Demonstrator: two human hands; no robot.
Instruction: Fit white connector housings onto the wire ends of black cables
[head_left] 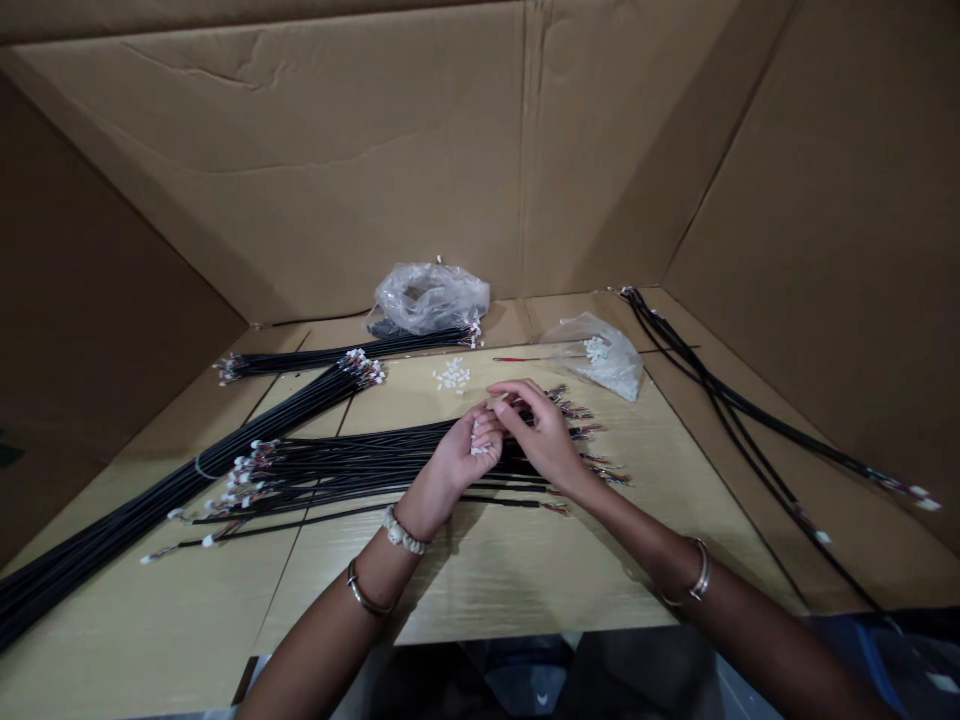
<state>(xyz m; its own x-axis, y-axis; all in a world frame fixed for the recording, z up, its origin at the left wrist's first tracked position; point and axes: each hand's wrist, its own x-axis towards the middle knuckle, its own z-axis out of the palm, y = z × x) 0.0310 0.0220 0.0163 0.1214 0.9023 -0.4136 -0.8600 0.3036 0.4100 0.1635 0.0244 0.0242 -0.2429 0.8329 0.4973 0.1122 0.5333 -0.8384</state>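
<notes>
Cupped at the middle of the table, my left hand (466,452) holds several small white connectors (481,440) in its palm, fingers curled round them. My right hand (536,430) is just to the right, its fingertips bent over the left fingers; whether it pinches a connector is too small to tell. Beneath both hands lies a row of black cables (360,465), with white connectors at their left ends and bare coloured wires at their right ends. A small pile of white connectors (452,375) rests on the table beyond my hands.
Thick black cable bundles (247,435) lie at the left and back. Behind are a crumpled clear bag (435,297), a bag with white pieces (609,362) and a red thin tool (517,359). More cables (739,400) run along the right. Cardboard walls (337,170) enclose the table.
</notes>
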